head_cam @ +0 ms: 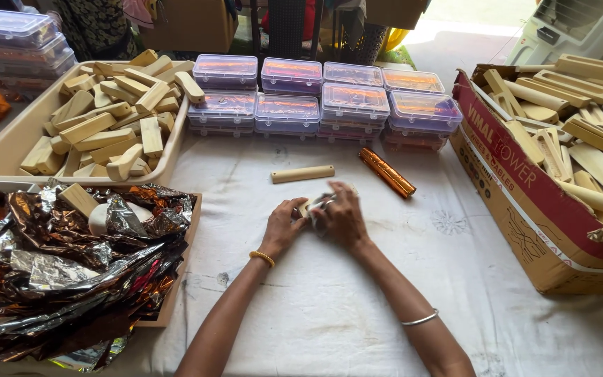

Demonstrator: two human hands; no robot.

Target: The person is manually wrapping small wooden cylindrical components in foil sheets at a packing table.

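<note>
My left hand (284, 227) and my right hand (342, 218) meet in the middle of the white cloth (329, 307). Together they grip a small wooden piece (308, 207) partly covered with shiny foil; most of it is hidden by my fingers. A bare wooden stick (302, 174) lies just beyond my hands. To its right rests a stick wrapped in copper foil (386, 172), lying at an angle.
A beige tray (8, 150) heaped with wooden pieces stands at the back left. Crumpled foil sheets (57, 265) fill a board at the left. Stacked clear plastic boxes (322, 101) line the back. A red cardboard box (525, 181) of wooden pieces stands at the right.
</note>
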